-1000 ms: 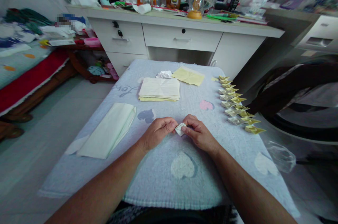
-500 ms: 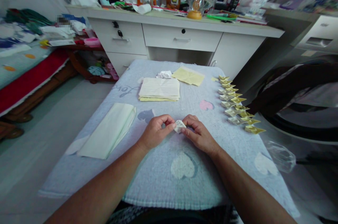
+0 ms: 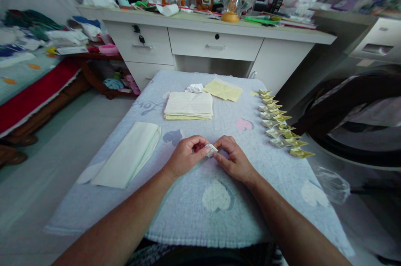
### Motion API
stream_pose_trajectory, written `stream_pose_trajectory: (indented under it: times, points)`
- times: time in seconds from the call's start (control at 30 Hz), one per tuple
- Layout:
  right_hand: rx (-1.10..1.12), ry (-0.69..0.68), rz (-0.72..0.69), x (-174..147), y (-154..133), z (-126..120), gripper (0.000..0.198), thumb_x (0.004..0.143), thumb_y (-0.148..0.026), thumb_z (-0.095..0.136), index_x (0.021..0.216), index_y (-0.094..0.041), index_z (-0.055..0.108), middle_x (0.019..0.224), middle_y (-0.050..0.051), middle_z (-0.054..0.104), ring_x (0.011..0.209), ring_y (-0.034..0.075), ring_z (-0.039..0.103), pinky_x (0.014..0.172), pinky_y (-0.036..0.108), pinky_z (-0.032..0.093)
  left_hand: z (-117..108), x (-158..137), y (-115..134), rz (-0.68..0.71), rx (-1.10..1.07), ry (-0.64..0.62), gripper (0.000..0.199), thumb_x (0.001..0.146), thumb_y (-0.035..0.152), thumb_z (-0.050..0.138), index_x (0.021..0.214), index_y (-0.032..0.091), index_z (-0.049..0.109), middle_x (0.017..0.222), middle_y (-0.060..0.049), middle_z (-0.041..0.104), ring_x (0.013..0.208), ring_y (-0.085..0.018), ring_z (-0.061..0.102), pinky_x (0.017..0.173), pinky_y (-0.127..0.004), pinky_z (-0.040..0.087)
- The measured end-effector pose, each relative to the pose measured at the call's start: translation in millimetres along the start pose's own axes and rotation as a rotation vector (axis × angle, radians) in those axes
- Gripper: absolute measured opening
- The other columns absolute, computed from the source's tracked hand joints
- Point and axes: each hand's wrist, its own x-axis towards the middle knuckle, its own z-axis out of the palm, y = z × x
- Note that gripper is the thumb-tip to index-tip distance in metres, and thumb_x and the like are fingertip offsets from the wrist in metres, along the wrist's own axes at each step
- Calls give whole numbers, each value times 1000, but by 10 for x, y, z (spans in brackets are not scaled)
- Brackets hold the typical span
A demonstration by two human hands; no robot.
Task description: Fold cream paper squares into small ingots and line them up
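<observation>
Between my two hands is a small piece of folded paper (image 3: pixel 211 149), whitish with some print on it. My left hand (image 3: pixel 187 153) pinches its left side between thumb and fingers. At its right side, my right hand (image 3: pixel 233 158) grips the edge with thumb and forefinger. The paper is held just above the cloth-covered table (image 3: pixel 184 207). Beyond my hands lies a stack of paper sheets (image 3: pixel 188 105), white on top with yellow below. Folded paper boats (image 3: pixel 275 123), yellow and whitish, stand in rows along the table's right side.
A folded pale green-white sheet (image 3: pixel 128 155) lies at the left. Behind the stack are a crumpled white paper (image 3: pixel 194 88) and a yellow sheet (image 3: pixel 223 89). A cluttered white desk (image 3: pixel 216 28) stands beyond the table; a washing machine (image 3: pixel 376 49) is at the right.
The folded paper has turned and tilted between my fingers, now showing a narrower face. Both hands have stayed in nearly the same place, with a slight shift of the fingers.
</observation>
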Motion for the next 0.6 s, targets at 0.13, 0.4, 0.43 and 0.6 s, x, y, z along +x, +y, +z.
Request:
stream_pose_trajectory:
  times: [0.13,0.4,0.43,0.6]
  points:
    - [-5,92,-6,-9,-1,34,13,84,-23,61,93,-20,52,90,3,53,88,19,49,81,33,39,17,6,20,22,38,82,13,82,28,62,82,15,64,71,2,59,67,-11,51,63,-22,40]
    - [-62,146,-25,8,14,37,7,85,-13,56,86,-20,55,86,3,54,86,18,50,78,32,39,62,4,50,67,160,98,7,80,22,63,78,16,63,69,2,60,65,-10,54,62,-21,41]
    - [-69,144,-25,8,18,36,7,85,-13,57,86,-20,55,86,3,54,86,18,50,78,32,39,63,4,49,69,171,97,7,81,22,62,78,16,63,69,2,60,65,-10,54,63,-21,41]
    - [-110,126,-20,21,30,35,9,85,-11,56,83,-20,56,85,3,55,86,18,50,78,32,39,67,1,42,67,187,98,6,81,22,63,78,17,64,69,3,62,66,-11,56,63,-21,42]
